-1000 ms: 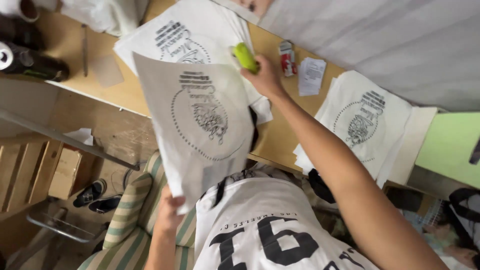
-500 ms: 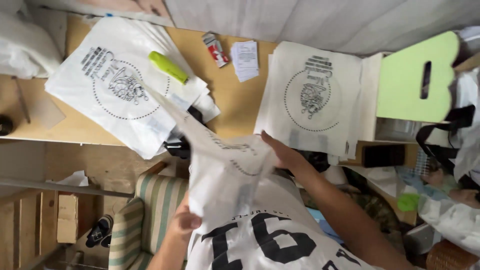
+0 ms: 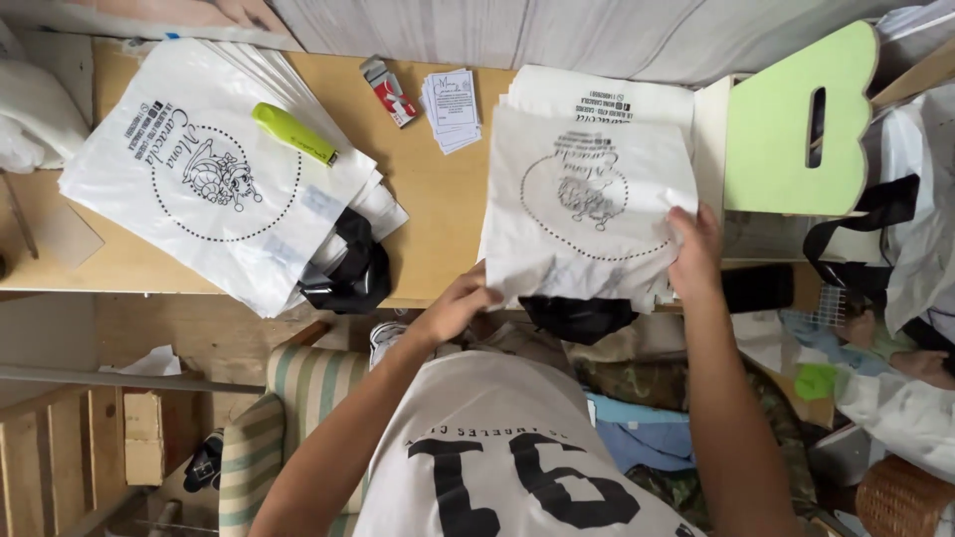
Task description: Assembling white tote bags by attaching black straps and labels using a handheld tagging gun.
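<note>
A large fanned stack of printed white bags (image 3: 214,194), weighted by a yellow-green stapler (image 3: 294,133), is seen on the left of the wooden table (image 3: 438,214), while a smaller pile (image 3: 607,99) has been built on the right, so the work is judged partly done with much of the left stack remaining. A white bag (image 3: 587,214) is held flat atop that right pile, its long axis running away from the person and its print turned face down. Its near left corner is pinched by the left hand (image 3: 460,303) and its right edge is gripped by the right hand (image 3: 696,249).
</note>
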